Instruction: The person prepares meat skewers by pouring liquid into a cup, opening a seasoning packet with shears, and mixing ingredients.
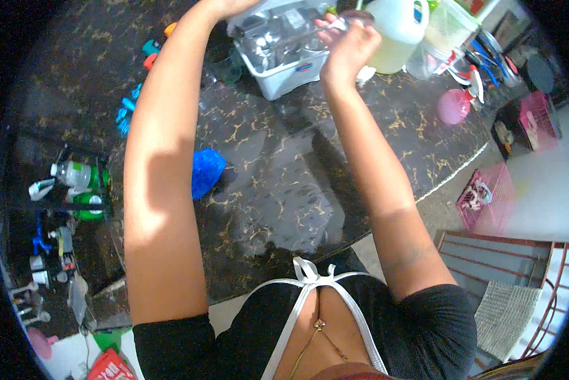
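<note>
A white plastic bin (289,78) stands at the top of the view on a dark, gold-veined tabletop (284,190). Shiny, partly see-through items (270,40) fill it, too blurred to name. My left hand (232,5) reaches over the bin's far left side and is mostly cut off by the frame's top edge. At the bin's right side, my right hand (353,50) has its fingers closed around a shiny utensil (358,18), apparently a spoon or ladle with a rounded end. Left of centre, a blue bundle (207,172) lies on the table, partly hidden behind my left forearm.
Right of the bin stand a jug of yellowish liquid (396,40), a clear tub (448,28) and a pink spray bottle (454,107). Blue clips (128,109) and green bottles (88,205) are at left. Pink wire baskets (488,194) sit beyond the table's right edge.
</note>
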Demonstrator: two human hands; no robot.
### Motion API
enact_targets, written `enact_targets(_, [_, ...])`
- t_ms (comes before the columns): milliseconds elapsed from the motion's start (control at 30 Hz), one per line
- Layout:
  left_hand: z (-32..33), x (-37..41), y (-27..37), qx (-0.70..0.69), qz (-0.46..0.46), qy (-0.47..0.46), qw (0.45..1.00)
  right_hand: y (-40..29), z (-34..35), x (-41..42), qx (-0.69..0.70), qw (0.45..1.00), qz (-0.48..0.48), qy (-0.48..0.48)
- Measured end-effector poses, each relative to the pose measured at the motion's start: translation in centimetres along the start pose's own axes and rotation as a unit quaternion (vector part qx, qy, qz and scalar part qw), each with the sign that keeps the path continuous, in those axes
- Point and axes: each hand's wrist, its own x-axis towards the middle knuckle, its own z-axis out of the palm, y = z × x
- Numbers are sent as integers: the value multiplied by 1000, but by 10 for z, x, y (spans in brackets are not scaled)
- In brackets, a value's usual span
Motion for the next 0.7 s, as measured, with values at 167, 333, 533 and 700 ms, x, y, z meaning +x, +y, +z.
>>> enact_targets(167, [64,-68,10,253,74,44,964,-119,-105,-83,48,980,188,-36])
enact_targets(333, [110,-75,85,317,-9,-40,947,-260,-218,-206,71,918,389,28])
enact_targets(533, [231,-108,374,-50,265,-316,910,-405,-300,-373,40,942,300,144])
enact_targets(700, [416,-284,615,-288,218,-644,674,-535,-369,-503,-150,912,118,364])
